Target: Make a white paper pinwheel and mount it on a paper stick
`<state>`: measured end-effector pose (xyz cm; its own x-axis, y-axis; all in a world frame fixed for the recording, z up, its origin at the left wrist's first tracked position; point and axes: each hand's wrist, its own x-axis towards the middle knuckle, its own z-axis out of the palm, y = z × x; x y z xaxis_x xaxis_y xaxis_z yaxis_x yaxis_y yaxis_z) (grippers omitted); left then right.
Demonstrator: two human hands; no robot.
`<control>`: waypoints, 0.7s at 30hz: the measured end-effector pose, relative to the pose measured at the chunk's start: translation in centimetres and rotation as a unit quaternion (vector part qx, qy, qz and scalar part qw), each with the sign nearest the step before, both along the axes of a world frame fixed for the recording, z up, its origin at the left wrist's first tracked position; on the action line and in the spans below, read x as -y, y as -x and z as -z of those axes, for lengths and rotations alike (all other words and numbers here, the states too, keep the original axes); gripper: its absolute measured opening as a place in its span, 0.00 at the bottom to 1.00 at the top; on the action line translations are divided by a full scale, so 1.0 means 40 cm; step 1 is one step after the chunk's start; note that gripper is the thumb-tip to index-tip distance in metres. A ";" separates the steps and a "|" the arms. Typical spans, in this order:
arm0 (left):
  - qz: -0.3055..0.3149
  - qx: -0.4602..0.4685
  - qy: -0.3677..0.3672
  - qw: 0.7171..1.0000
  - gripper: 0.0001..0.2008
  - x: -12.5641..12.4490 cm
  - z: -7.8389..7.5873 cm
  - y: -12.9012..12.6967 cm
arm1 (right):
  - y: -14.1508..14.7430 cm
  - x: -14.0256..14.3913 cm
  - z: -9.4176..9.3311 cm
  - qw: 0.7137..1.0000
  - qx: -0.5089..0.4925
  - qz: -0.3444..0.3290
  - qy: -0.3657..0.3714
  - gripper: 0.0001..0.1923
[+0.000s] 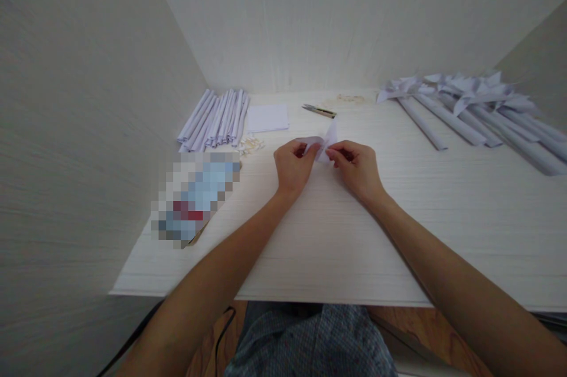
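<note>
while pinched between both hands, folded paper piece (pixel 326 142) held just above the tabletop (pixel 336 235).
left hand (pixel 294 165) and right hand (pixel 357 168) clamped on its two sides, equally near; upper tip pointing away toward the scissors (pixel 319 110); lower folds hidden behind fingers, shape hard to make out.

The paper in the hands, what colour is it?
White: the folded paper pinched by both hands, seen in the head view.
</note>
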<state>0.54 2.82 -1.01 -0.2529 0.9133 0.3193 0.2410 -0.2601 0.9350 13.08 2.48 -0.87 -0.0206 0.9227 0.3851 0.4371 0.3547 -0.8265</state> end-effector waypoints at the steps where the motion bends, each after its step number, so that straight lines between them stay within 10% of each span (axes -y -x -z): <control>1: 0.002 0.005 0.002 1.000 0.06 0.001 -0.001 0.000 | -0.001 0.000 0.001 1.000 -0.003 -0.001 0.000 0.07; 21: 0.040 0.058 -0.003 0.998 0.04 0.000 -0.002 -0.005 | -0.004 -0.004 0.003 1.000 0.012 0.003 0.000 0.07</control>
<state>0.75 2.82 -0.93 -0.2147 0.9302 0.2978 0.1098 -0.2800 0.9537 13.22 2.63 -0.98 -0.0244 0.9227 0.3846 0.4585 0.3522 -0.8159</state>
